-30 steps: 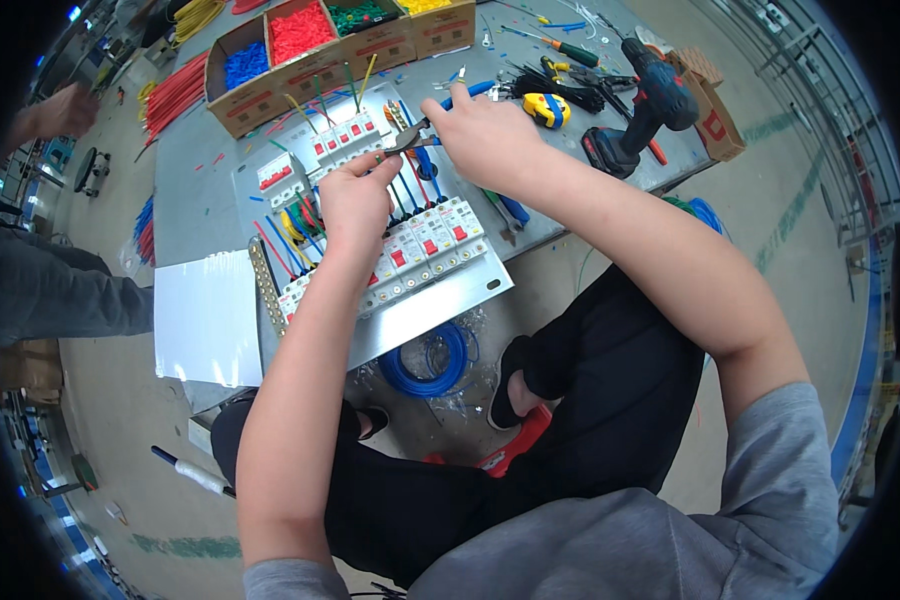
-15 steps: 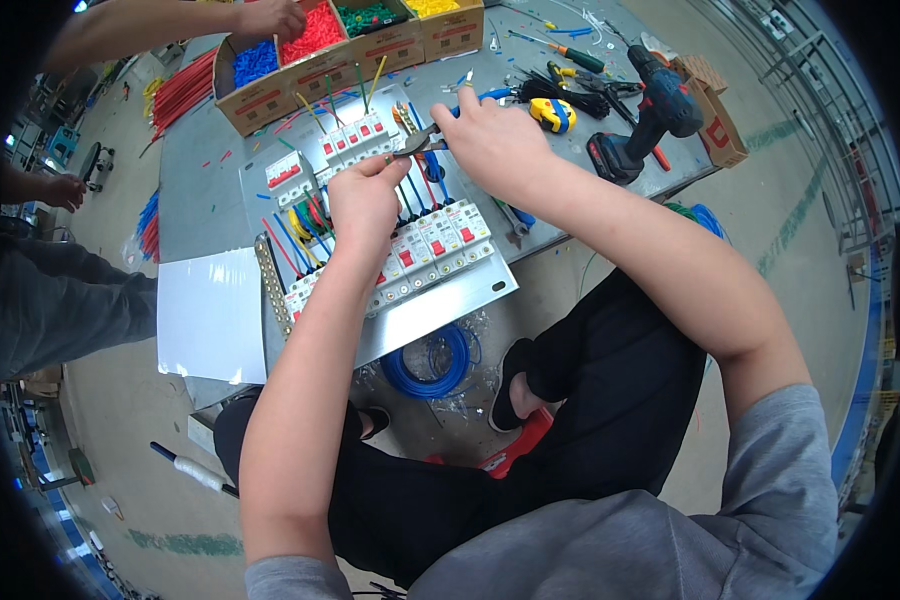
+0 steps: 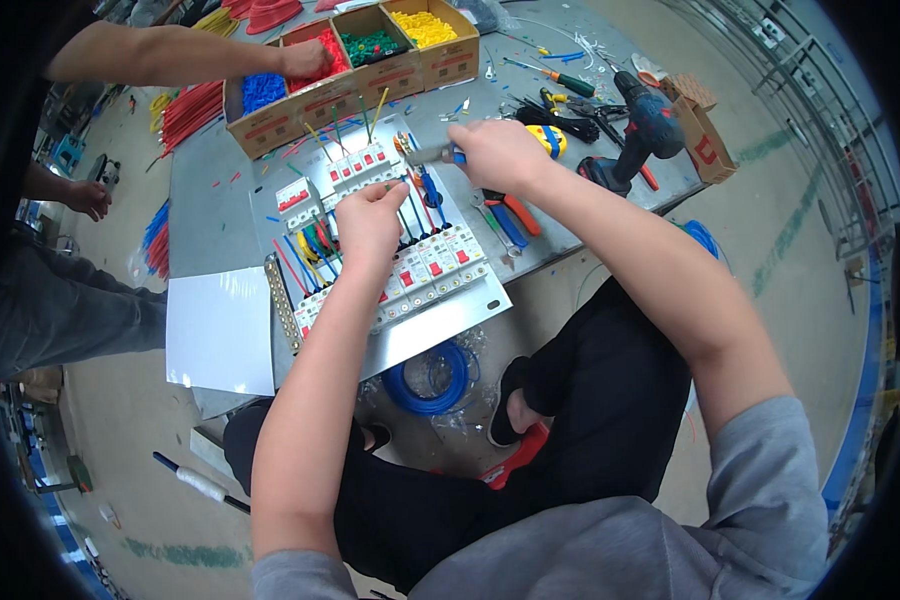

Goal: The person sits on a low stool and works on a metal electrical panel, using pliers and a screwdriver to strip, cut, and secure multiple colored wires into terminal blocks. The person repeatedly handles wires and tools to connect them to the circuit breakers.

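Note:
My left hand [image 3: 367, 222] is closed over the middle of a metal mounting plate [image 3: 440, 318], its thumb and fingertips pinched on a thin green wire [image 3: 403, 188]. To its right, my right hand [image 3: 505, 157] is wrapped round pliers [image 3: 432, 155] with grey jaws and blue handles. The jaws point left, a little above and apart from my left fingertips, and look slightly blurred. On the plate stands a near row of circuit breakers [image 3: 435, 268] with red switches, and a far row of breakers [image 3: 360, 167]. Coloured wires rise from both rows.
Divided cardboard boxes [image 3: 390, 78] hold blue, red, green and yellow pieces; a co-worker's hand [image 3: 308, 60] is in the red ones. At right lie a cordless drill [image 3: 638, 130], a tape measure [image 3: 548, 138] and orange-and-blue-handled pliers [image 3: 510, 222]. White paper [image 3: 218, 330] lies left.
The pliers have drawn away from my left fingertips as my right hand moved right and down. The co-worker's hand has gone down into the red pieces. My view has shifted slightly.

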